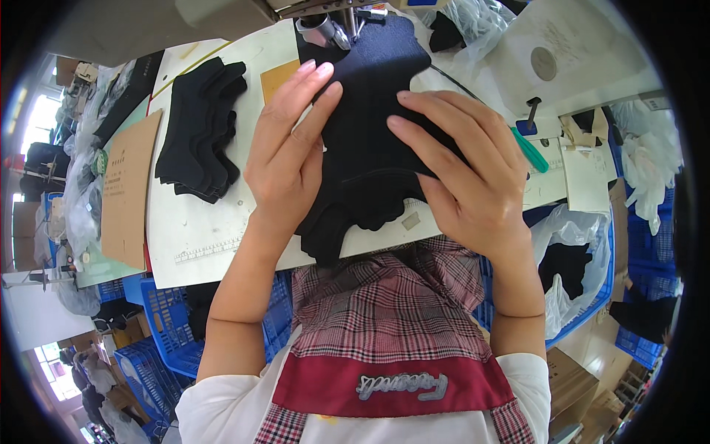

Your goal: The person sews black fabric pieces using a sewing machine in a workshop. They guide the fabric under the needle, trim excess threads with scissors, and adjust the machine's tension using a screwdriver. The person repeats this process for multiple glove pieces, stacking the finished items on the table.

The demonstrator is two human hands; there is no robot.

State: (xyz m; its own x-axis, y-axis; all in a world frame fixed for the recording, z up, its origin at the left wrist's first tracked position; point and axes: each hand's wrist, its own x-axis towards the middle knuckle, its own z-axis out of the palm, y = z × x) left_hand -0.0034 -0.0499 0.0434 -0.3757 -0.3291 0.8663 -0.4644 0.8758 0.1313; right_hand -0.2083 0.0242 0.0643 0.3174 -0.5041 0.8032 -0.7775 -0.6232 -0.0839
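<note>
A black fabric piece with a wavy outline lies on the white sewing table, its far end beneath the needle area of the sewing machine. My left hand rests along its left edge, fingers stretched out toward the machine. On the right side, my right hand touches the fabric with spread, slightly bent fingers, its thumb near the lower edge. More black fabric shows below, reaching the table's near edge; whether it is a separate layer is hard to tell. A stack of black cut pieces lies left of my left hand.
A cardboard sheet stands at the table's left end. Green-handled scissors or a similar tool lies right of my right hand. Blue crates flank my lap; the right one holds a clear plastic bag. The machine body overhangs the far side.
</note>
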